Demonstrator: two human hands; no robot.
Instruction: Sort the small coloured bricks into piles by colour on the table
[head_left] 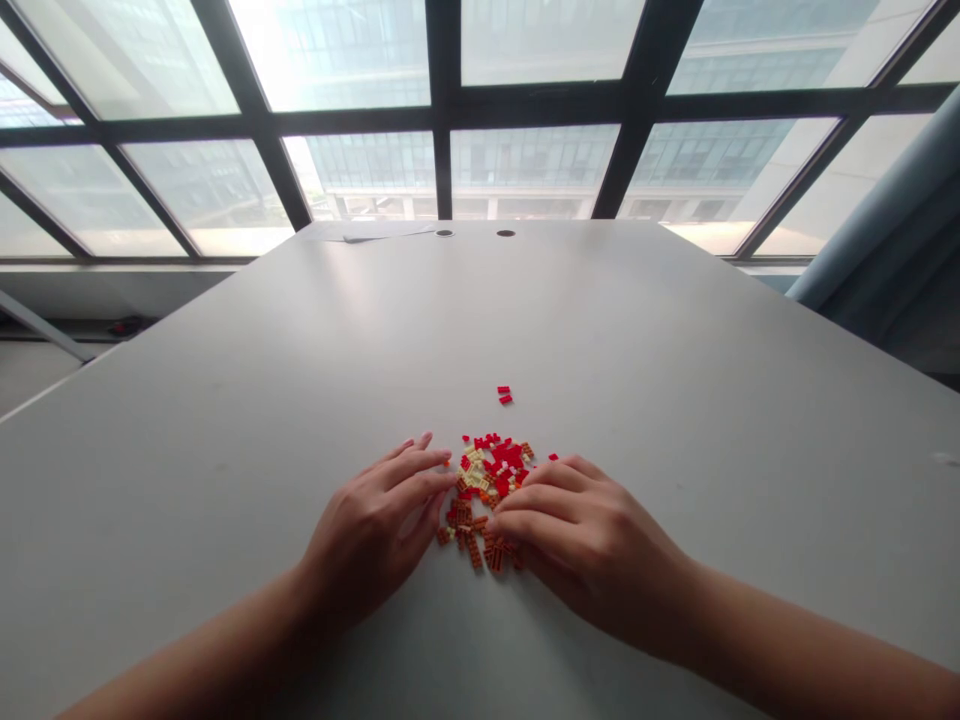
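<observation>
Here we are at the counter (225, 400), and both hands are right at the pile! The left hand (371, 530) lies open, its fingers (412, 470) spread and reaching in to touch the pile's left side. The right hand (589, 540) comes in from the other side, also open and unclenched, with its fingers (525, 510) resting against the right side. Neither is gripping anything that I can see. Between them sits a loose heap of small plastic bricks (480, 495) in red, orange and cream, and just beyond it, a little apart, lies a small cluster of red bricks (505, 395). Plenty of room ahead: the far counter edge is well off, with papers (367, 232) and two round grommets (475, 233) along it. The side edges are well apart from both hands, and big windows (442, 110) stand beyond.
</observation>
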